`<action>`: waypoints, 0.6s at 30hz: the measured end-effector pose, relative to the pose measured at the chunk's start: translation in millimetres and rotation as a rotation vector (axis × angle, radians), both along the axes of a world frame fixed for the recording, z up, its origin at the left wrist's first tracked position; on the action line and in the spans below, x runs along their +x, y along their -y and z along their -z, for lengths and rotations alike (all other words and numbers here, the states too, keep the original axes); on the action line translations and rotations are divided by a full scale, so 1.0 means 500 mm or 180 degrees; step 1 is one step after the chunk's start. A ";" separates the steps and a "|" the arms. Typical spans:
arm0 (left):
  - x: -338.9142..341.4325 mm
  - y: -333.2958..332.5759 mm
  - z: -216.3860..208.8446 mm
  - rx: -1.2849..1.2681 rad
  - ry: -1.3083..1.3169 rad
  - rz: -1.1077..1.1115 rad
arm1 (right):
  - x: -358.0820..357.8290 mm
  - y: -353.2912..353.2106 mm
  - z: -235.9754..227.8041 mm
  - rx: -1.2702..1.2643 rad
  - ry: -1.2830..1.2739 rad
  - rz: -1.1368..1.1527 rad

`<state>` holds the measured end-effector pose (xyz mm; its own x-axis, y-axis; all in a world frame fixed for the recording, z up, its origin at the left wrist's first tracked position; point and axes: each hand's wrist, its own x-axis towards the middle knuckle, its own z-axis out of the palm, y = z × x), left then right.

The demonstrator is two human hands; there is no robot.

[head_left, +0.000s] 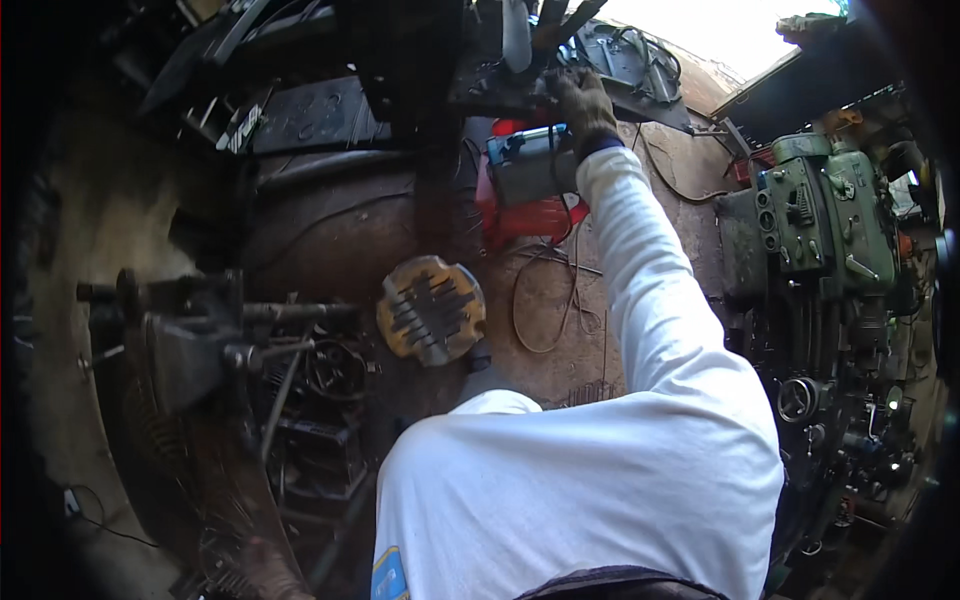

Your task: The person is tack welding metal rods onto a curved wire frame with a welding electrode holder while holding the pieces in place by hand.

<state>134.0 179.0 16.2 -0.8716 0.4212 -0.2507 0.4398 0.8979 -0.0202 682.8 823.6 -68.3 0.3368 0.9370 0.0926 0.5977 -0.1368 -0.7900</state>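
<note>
My right arm, in a white sleeve, stretches forward to a dark metal workbench (490, 98). At its edge my right hand (582, 98), in a brown work glove, has its fingers curled closed among small metal pieces; what they hold is too dark to make out. A pale flat blade-like piece (516, 35) stands just left of this hand. Down at the lower left, my left hand (270, 568) shows only in part, blurred, near a dark machine (190, 360). Its fingers cannot be read.
Below the bench sits a red machine (535, 222) with a grey box (530, 165) on it. A round yellowish metal piece (432, 310) with slots is at centre. Cables (520, 310) lie on the brown floor. A green lathe (810, 215) stands at right.
</note>
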 end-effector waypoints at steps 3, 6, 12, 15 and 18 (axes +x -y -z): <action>0.048 0.032 0.104 0.0412 0.1141 -0.0651 | 0.042 -0.109 -0.049 -0.0107 -0.0441 0.0335; 0.101 -0.029 0.130 -0.0363 0.1251 0.0163 | 0.212 -0.243 0.008 -0.0317 -0.0220 0.0686; 0.118 0.195 0.211 -0.1541 0.0714 0.0251 | 0.135 -0.374 0.076 -0.0457 0.0722 -0.0212; 0.144 0.258 0.202 -0.0574 0.0386 0.0483 | 0.165 -0.414 0.118 -0.0345 0.1152 -0.0686; 0.197 0.089 0.118 -0.0023 0.1297 -0.0759 | 0.231 -0.488 0.115 -0.0257 0.1149 -0.0724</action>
